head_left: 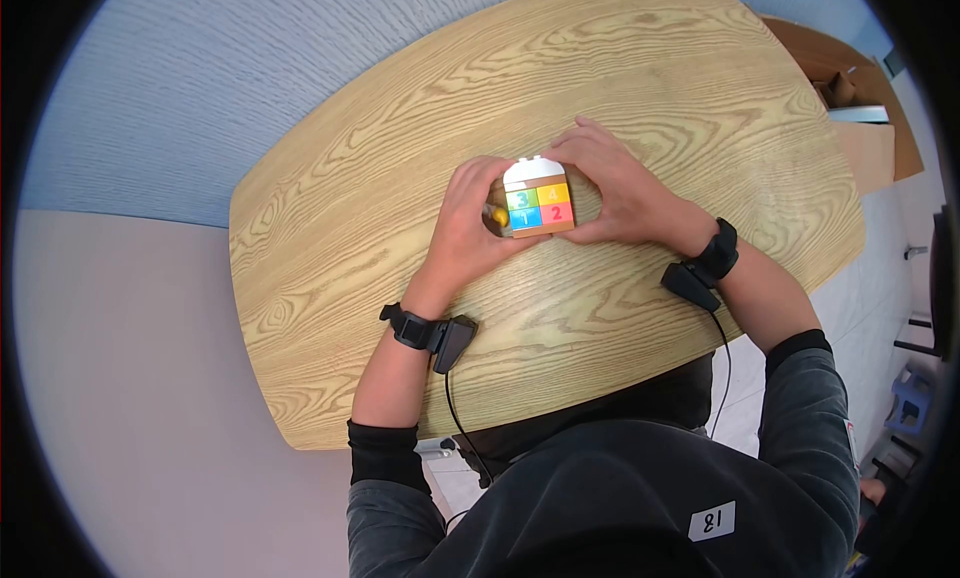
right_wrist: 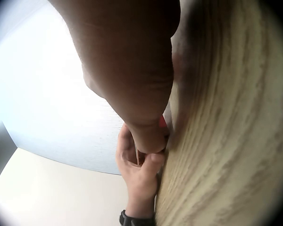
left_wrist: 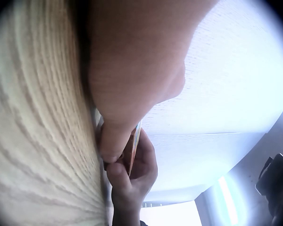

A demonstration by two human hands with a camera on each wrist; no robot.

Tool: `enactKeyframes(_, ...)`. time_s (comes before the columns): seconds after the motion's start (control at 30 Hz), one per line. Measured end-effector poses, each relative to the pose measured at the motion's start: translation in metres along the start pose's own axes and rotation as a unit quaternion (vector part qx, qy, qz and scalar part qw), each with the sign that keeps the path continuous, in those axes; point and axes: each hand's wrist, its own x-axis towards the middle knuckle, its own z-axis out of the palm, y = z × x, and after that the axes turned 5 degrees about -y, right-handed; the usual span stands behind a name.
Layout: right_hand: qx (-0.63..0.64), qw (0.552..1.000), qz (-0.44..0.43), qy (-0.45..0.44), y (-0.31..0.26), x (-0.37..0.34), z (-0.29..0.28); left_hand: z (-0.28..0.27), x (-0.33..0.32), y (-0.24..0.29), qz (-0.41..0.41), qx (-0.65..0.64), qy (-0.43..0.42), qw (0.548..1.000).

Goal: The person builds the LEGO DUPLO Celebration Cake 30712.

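A small toy block (head_left: pixel 540 200) with a white scalloped top, brown edges and four coloured squares numbered 1 to 4 sits over the wooden table, between both hands. My left hand (head_left: pixel 462 221) holds its left side, thumb along the near edge and fingers at the white top. From the right, my right hand (head_left: pixel 622 190) grips it the same way, thumb near the lower right corner. A yellow knob-like piece (head_left: pixel 499 216) shows at the block's left side, inside the left hand's curve. In both wrist views the hands hide most of the block; only its thin edge shows.
The wooden table (head_left: pixel 380 248) has a curved edge, with a textured blue panel (head_left: pixel 230 78) beyond its far left side. A cardboard box (head_left: pixel 865 153) stands past the right end. Cables hang from the wrist cameras (head_left: pixel 455 343) toward the person's lap.
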Motion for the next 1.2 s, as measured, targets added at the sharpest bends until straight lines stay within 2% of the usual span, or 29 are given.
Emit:
enactKeyframes(0.17,0.01,1.0,-0.019,0.011,0.0002,0.0005,0.0,0.0003,-0.0015,-0.0016,-0.001,0.005,-0.004,1.0)
enactKeyframes(0.73,0.005,1.0,-0.001,0.004,-0.001,0.0,-0.0014,-0.0007,-0.0037,-0.0025,0.025,-0.015,0.006,1.0)
enactKeyframes(0.8,0.003,1.0,0.0,0.008,0.0002,-0.0015,-0.0001,-0.0026,-0.0038,-0.0011,-0.026,-0.041,-0.011,0.999)
enactKeyframes(0.9,0.013,1.0,0.002,0.013,-0.0001,-0.0027,-0.0004,-0.002,-0.0024,0.0003,-0.013,-0.068,-0.001,0.998)
enactKeyframes(1.1,0.04,0.998,0.053,-0.022,-0.0002,-0.004,0.0014,-0.002,-0.0017,-0.0038,-0.02,-0.026,-0.045,0.998)
enactKeyframes(1.2,0.015,0.997,0.063,-0.047,-0.0006,-0.0041,-0.001,-0.0012,-0.0022,-0.005,-0.014,0.001,-0.04,0.999)
